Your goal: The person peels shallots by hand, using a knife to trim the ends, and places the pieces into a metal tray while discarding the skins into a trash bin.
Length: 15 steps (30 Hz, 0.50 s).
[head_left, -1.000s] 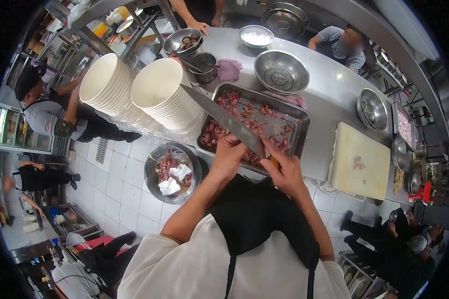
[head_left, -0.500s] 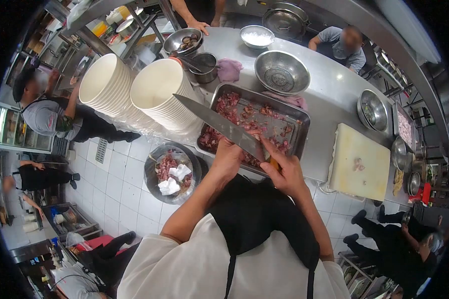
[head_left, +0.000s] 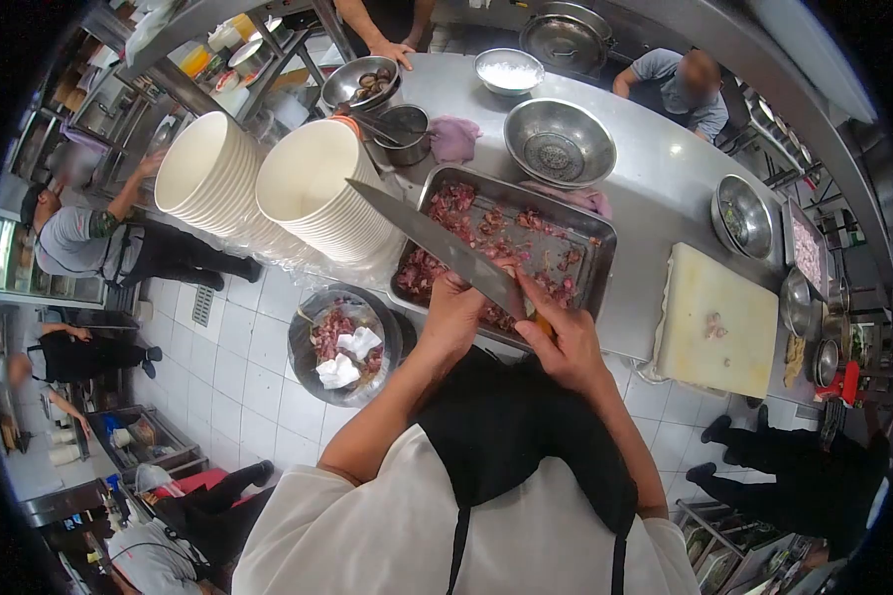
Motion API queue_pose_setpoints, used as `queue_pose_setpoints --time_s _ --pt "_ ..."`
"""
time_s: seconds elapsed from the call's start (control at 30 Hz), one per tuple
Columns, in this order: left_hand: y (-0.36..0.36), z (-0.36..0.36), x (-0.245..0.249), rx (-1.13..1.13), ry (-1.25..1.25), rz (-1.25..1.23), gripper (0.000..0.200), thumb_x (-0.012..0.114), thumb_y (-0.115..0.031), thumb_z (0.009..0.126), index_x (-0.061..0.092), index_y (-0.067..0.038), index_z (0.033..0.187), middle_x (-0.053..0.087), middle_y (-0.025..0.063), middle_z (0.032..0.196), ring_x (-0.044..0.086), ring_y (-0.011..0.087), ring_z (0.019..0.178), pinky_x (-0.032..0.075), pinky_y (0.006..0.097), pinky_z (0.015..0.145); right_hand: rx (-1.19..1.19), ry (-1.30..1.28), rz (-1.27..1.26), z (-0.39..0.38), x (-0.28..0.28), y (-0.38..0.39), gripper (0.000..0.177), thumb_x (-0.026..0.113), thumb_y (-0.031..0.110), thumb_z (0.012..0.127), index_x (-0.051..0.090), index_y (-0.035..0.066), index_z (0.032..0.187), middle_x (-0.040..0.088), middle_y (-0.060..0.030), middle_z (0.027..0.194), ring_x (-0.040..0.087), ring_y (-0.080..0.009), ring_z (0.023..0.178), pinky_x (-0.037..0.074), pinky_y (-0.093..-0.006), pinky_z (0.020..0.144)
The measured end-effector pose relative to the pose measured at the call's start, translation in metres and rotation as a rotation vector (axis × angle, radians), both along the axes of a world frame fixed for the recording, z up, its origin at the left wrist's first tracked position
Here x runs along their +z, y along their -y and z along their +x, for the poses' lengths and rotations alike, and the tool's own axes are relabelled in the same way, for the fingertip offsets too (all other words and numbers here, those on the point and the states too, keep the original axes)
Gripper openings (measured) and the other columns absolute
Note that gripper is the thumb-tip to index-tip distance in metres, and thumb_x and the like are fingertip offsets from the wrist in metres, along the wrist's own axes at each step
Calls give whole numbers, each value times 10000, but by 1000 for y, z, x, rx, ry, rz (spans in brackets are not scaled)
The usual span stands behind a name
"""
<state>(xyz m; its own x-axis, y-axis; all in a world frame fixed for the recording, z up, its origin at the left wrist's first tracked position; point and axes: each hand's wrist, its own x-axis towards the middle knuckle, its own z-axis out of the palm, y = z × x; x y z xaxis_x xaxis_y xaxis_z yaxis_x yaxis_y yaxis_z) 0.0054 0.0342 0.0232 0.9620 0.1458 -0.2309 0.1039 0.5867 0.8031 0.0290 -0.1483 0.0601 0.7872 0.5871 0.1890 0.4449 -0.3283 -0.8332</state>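
Observation:
My right hand (head_left: 566, 342) is wrapped round the handle of a large kitchen knife (head_left: 432, 248), its index finger stretched along the blade's base. The blade slants up and left over a metal tray (head_left: 605, 278), its tip near the white tubs. My left hand (head_left: 453, 319) is curled at the blade's lower edge, by the tray's near rim. The blade partly hides its fingers, so what they hold cannot be made out. Reddish-purple scraps (head_left: 453, 203), perhaps peelings, lie in the tray.
Two stacks of white tubs (head_left: 313, 183) stand left of the tray. Below them, a lined bin (head_left: 303, 362) holds similar scraps and white paper. A cutting board (head_left: 719, 317) with small pieces lies right. Metal bowls (head_left: 561, 144) stand at the back. Several people are around.
My hands, the knife and the tray look almost unchanged. At the left a person has turned with an arm reaching out; a person at the lower right has shifted.

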Motion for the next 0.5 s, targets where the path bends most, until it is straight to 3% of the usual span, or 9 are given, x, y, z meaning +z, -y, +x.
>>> queue_pose_setpoints --time_s 0.13,0.23,0.33,0.43,0.5 --pt "1 -2 -10 -52 37 13 180 640 -84 938 677 -15 1100 699 70 1060 664 140 932 543 284 796 -38 80 7 1 -2 0 556 672 232 899 515 71 1407 660 -221 1173 647 -405 1041 497 -397 903" --pt "6 -1 -10 -39 98 -23 158 625 -61 939 687 -7 1074 707 65 1022 666 131 913 543 282 796 -40 84 58 4 -10 3 522 636 220 926 514 58 1407 710 -163 911 690 -302 783 519 -342 743" --pt "6 2 1 -44 38 -116 199 634 -24 915 678 4 1107 699 53 1018 667 147 906 548 273 816 -64 -316 174 2 -17 7 502 600 212 949 505 47 1414 617 -67 698 578 -171 579 483 -294 606" --pt "5 3 5 -39 59 -171 205 644 -34 919 658 -5 1122 689 58 1034 667 152 922 559 291 823 -114 -519 279 1 -11 9 502 581 215 960 493 47 1425 508 -11 641 475 -99 567 458 -277 572" --pt "3 2 2 -48 69 -181 210 652 -41 918 651 -18 1126 686 56 1033 665 146 918 559 290 820 -86 -554 250 2 -10 14 514 591 217 954 489 47 1428 603 -63 750 575 -156 676 493 -297 677"
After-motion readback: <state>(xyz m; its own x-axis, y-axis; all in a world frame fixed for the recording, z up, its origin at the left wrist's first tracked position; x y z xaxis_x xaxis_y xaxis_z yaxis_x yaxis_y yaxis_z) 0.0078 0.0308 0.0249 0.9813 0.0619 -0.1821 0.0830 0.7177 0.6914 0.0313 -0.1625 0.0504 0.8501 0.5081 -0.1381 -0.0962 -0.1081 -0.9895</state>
